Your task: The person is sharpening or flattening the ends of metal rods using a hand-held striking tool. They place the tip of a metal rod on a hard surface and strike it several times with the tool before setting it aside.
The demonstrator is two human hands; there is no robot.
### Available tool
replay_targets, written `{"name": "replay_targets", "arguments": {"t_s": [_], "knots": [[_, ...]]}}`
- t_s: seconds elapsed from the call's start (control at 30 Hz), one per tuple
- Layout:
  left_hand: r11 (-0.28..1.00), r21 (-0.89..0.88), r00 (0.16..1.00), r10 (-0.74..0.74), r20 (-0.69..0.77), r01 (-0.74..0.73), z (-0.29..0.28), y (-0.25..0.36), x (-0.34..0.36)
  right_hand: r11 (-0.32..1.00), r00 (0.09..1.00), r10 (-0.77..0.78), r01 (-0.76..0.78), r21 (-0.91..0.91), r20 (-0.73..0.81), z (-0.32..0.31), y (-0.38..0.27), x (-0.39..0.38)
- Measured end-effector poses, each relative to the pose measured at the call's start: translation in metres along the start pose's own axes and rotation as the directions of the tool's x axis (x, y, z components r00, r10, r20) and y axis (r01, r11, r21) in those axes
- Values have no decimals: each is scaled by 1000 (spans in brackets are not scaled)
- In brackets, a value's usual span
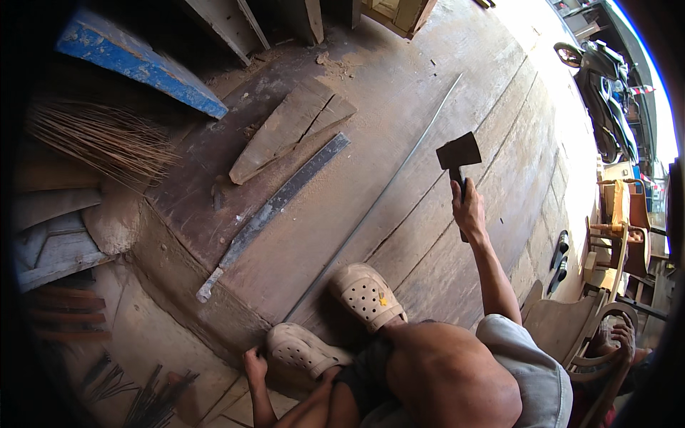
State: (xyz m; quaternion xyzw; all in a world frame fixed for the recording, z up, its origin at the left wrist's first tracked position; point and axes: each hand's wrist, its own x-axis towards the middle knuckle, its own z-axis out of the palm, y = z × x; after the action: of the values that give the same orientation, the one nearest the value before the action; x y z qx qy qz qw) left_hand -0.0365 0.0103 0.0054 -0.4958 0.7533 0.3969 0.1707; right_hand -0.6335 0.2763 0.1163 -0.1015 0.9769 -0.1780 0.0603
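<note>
My right hand (467, 210) is wrapped round the handle of a short-handled tool (459, 151) with a wide, dark, squarish head. It is held out to the right above the floor. At the lower left, my left hand (255, 364) is closed beside a beige clog (303, 349) on one of my feet. What its fingers hold, if anything, is hidden. A long thin metal rod (391, 190) lies across the floor, and its near end passes out of sight at that clog, toward my left hand. The other beige clog (365, 294) rests right of the rod.
A flat dark bar (282, 207) and a split wooden slab (285, 135) lie on the left of the raised floor, near its step edge (193, 264). A bundle of thin sticks (100, 139) and a blue board (143, 64) are farther left. Sandals (560, 262), a motorcycle (603, 100) and a seated person's hand (624, 337) are right.
</note>
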Motion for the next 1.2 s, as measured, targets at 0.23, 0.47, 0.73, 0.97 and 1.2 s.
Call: {"name": "replay_targets", "arguments": {"t_s": [0.23,0.47,0.73,0.97,1.2], "knots": [[994,49,988,-107,109,102,-13,11,-2,939,860,47,135,316,-507,-39,-37,111],[993,22,986,-119,119,117,-10,7,4,986,983,-141,129,-103,-118,60,41,140],[993,2,980,-120,156,121,-12,-2,0,995,992,-57,65,77,-110,25,7,154],[999,54,995,0,96,-5,-7,4,7,999,994,11,-15,-40,-105,72,52,144],[997,-14,975,-74,-211,72,7,19,-23,995,995,100,-100,26,-25,77,61,-2]]}}
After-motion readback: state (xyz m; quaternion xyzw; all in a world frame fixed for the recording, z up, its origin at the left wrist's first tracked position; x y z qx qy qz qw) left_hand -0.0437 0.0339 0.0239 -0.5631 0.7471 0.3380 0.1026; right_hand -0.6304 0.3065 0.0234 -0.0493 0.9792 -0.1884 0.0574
